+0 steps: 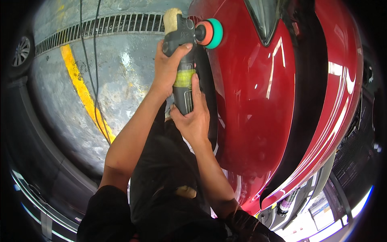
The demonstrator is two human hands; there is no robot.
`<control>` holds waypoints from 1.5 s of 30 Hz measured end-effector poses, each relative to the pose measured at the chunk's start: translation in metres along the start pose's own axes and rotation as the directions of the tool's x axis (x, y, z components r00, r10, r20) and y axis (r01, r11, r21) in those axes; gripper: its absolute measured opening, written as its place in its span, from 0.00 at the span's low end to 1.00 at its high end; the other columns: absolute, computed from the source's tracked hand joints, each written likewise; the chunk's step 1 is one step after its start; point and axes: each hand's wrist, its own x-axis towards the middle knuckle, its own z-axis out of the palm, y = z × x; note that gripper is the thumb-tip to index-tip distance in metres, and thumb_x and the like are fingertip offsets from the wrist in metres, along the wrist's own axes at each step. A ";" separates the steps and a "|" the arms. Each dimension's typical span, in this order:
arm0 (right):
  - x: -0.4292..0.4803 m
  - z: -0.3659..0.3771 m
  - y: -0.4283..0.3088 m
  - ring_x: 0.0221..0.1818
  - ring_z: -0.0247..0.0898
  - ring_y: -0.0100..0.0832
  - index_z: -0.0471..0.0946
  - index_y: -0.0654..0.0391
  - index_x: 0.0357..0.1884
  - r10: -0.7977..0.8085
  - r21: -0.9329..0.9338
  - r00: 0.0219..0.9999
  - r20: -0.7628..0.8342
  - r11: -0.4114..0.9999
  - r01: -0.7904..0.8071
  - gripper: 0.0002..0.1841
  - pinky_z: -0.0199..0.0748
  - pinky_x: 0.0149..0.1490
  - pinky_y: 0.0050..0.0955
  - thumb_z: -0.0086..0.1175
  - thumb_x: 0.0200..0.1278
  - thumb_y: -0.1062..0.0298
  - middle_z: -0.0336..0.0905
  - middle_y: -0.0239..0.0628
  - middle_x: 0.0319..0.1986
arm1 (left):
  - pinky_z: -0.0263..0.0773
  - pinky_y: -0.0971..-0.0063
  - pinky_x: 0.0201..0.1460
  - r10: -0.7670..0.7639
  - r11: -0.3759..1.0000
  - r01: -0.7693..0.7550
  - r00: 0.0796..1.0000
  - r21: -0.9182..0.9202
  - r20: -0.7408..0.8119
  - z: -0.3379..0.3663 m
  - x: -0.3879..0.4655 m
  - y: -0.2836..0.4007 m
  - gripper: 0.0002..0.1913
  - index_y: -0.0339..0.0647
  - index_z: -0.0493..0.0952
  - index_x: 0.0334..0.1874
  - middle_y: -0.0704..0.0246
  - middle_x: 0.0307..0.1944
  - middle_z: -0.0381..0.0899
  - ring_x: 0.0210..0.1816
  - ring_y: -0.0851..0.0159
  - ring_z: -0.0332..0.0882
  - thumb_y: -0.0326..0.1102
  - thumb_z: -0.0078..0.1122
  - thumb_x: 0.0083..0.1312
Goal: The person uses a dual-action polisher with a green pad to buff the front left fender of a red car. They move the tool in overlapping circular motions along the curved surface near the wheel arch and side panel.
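Observation:
Both hands hold a dark power polisher (183, 96) with yellow-green tape round its body and a worn tan patch on its head. My left hand (169, 66) grips the neck just below the head, thumb across the front. Lower down, my right hand (195, 118) is wrapped about the rear body, a finger lying along its side. From the head, an orange and teal foam pad (215, 33) points right, at the red car fender (251, 99); whether it touches the paint I cannot tell. A headlight (263, 19) lies beyond the pad.
A dark car (45, 145) with a wheel (21, 51) stands at left. Two black cables (90, 75) cross the grey floor by a yellow line (81, 90). A metal drain grate (121, 24) runs along the far side. A bottle (285, 205) sits near the windscreen.

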 end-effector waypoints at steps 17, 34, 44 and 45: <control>-0.146 -0.073 0.012 0.50 0.86 0.55 0.61 0.61 0.86 -0.066 0.136 0.992 -0.104 0.988 0.080 0.57 0.86 0.53 0.44 0.78 0.52 0.72 0.82 0.57 0.52 | 0.78 0.68 0.63 0.051 0.957 -0.047 0.999 0.287 -0.005 0.048 -0.170 -0.004 0.44 0.31 0.59 0.78 0.58 0.62 0.76 0.58 0.65 0.80 0.29 0.79 0.65; -0.012 -0.046 -0.023 0.47 0.83 0.56 0.59 0.39 0.90 0.120 0.245 0.993 0.017 0.962 -0.121 0.58 0.83 0.54 0.47 0.74 0.53 0.68 0.79 0.51 0.49 | 0.85 0.63 0.34 0.072 0.958 -0.073 0.997 0.278 0.013 0.050 -0.027 0.036 0.31 0.40 0.63 0.70 0.56 0.41 0.81 0.32 0.58 0.86 0.42 0.70 0.72; 0.049 -0.049 -0.039 0.47 0.84 0.55 0.59 0.34 0.89 0.094 0.262 0.995 -0.025 0.961 -0.084 0.58 0.82 0.52 0.48 0.72 0.52 0.67 0.79 0.49 0.46 | 0.86 0.61 0.32 0.150 0.958 -0.167 0.985 0.232 0.087 0.074 0.032 0.062 0.30 0.38 0.65 0.67 0.55 0.39 0.81 0.31 0.56 0.86 0.42 0.71 0.71; 0.061 -0.046 -0.040 0.48 0.84 0.55 0.59 0.33 0.89 0.096 0.254 0.995 -0.019 0.963 -0.088 0.58 0.82 0.52 0.48 0.72 0.52 0.66 0.78 0.49 0.46 | 0.86 0.61 0.31 0.157 0.960 -0.175 0.983 0.218 0.096 0.072 0.046 0.063 0.30 0.38 0.65 0.66 0.54 0.38 0.81 0.31 0.55 0.86 0.42 0.71 0.71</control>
